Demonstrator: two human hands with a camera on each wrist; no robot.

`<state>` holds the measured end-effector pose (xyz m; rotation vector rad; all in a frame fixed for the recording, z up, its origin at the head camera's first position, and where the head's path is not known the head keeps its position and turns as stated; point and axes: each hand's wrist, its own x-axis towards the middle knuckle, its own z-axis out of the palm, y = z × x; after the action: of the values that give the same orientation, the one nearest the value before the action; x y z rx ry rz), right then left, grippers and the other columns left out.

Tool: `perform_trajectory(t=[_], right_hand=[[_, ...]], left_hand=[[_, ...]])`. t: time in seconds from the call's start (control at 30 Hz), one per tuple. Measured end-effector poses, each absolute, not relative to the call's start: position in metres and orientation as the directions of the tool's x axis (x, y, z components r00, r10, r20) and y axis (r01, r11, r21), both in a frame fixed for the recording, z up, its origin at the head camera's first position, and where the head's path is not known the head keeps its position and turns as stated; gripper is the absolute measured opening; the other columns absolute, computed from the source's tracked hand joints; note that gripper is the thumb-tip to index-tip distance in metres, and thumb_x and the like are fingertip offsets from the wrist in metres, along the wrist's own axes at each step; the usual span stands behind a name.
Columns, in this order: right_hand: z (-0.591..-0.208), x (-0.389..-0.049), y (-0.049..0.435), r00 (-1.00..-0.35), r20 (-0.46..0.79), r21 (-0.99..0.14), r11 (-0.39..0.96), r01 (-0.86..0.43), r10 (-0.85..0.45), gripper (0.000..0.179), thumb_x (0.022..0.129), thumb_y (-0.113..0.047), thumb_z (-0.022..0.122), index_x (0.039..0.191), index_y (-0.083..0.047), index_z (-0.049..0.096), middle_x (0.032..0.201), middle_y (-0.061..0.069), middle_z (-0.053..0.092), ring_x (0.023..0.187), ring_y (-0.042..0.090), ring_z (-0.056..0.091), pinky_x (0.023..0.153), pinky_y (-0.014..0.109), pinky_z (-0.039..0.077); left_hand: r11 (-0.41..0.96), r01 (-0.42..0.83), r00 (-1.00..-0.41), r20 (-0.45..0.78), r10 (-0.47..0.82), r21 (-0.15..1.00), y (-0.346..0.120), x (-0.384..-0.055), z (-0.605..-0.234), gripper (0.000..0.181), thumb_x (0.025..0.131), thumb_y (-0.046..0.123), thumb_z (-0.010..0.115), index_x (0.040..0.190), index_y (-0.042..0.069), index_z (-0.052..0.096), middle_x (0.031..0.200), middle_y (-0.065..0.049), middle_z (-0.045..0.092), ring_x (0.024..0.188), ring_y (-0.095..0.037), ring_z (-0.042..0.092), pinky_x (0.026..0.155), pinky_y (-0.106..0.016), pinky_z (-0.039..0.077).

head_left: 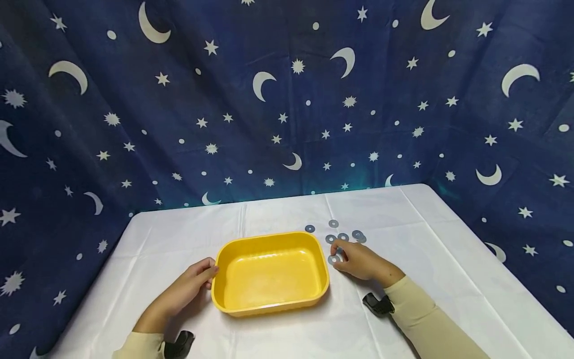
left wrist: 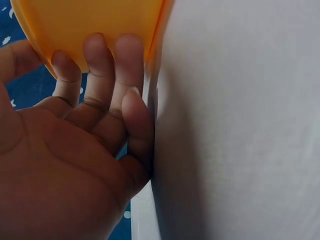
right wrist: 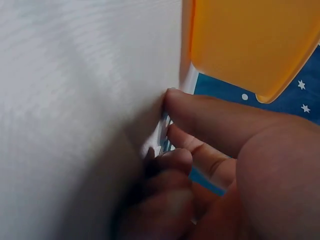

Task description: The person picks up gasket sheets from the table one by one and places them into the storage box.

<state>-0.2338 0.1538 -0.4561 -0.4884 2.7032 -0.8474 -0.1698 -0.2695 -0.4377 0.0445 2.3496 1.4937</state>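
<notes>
A yellow rectangular tray [head_left: 273, 305] rests on the white-covered table. My left hand [head_left: 190, 286] grips its left side, thumb at the rim and fingertips against the outer wall [left wrist: 75, 25]. Beyond the tray's right side, my right hand [head_left: 360, 260] is low over the table with thumb and forefinger curved around a flat grey washer [head_left: 333, 260]. In the right wrist view, the thumb tip and forefinger of the right hand [right wrist: 220, 150] come down at the cloth near thin metal edges; I cannot tell whether they pinch a washer.
Several more flat washers [head_left: 334, 224] lie scattered behind the right hand, two of them overlapping [head_left: 358, 235]. A dark blue curtain [head_left: 287, 99] with moons and stars hangs around the back and sides of the table [head_left: 188, 229]. Black wrist cameras [head_left: 378, 305] sit below both wrists.
</notes>
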Motion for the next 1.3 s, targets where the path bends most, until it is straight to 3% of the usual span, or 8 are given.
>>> perform_trajectory(t=[0.4,0.63,1.0,1.1,1.3], right_hand=[[-0.458,-0.234,0.152,-0.909,-0.145,-0.611,0.758,-0.229,-0.392,0.030,0.082,-0.010,0.080,0.098,-0.013,0.054,0.078,0.003,0.050,0.071,0.016,0.047,0.063,0.025,0.039],[-0.456,-0.232,0.151,-0.903,-0.140,-0.619,0.748,-0.239,-0.405,0.030,0.085,-0.007,0.076,0.100,-0.015,0.053,0.079,0.002,0.051,0.072,0.016,0.049,0.063,0.026,0.042],[-0.453,-0.232,0.155,-0.893,-0.114,-0.646,0.715,-0.267,-0.436,0.020,0.090,-0.004,0.068,0.099,-0.016,0.056,0.081,0.000,0.055,0.074,0.015,0.051,0.067,0.027,0.045],[-0.451,-0.232,0.155,-0.889,-0.097,-0.648,0.706,-0.285,-0.448,0.016,0.092,-0.004,0.064,0.100,-0.015,0.057,0.081,0.000,0.058,0.073,0.015,0.052,0.067,0.028,0.046],[-0.443,-0.231,0.159,-0.893,-0.038,-0.659,0.683,-0.315,-0.448,0.015,0.095,-0.002,0.060,0.104,-0.013,0.058,0.083,0.002,0.058,0.070,0.015,0.052,0.061,0.025,0.047]], left_hand=[[0.414,-0.143,-0.933,-0.262,0.245,0.899,-0.276,-0.170,-0.441,0.034,0.104,0.032,0.050,0.114,0.000,0.048,0.084,-0.001,0.050,0.080,-0.013,0.051,0.080,-0.024,0.037],[0.337,-0.123,-0.916,-0.238,0.324,0.933,-0.279,-0.168,-0.445,0.033,0.104,0.028,0.051,0.114,-0.002,0.045,0.080,-0.002,0.051,0.072,-0.013,0.052,0.070,-0.024,0.046],[0.218,-0.137,-0.858,-0.225,0.462,0.966,-0.290,-0.172,-0.455,0.022,0.103,0.017,0.052,0.119,0.004,0.043,0.083,0.003,0.056,0.072,-0.012,0.059,0.067,-0.022,0.052],[0.202,-0.133,-0.855,-0.216,0.471,0.970,-0.291,-0.171,-0.456,0.022,0.103,0.015,0.052,0.119,0.004,0.043,0.083,0.003,0.056,0.070,-0.011,0.057,0.066,-0.021,0.051],[0.171,-0.122,-0.853,-0.191,0.485,0.978,-0.291,-0.170,-0.456,0.019,0.104,0.013,0.050,0.117,0.002,0.043,0.080,0.005,0.053,0.062,-0.007,0.050,0.053,-0.019,0.036]])
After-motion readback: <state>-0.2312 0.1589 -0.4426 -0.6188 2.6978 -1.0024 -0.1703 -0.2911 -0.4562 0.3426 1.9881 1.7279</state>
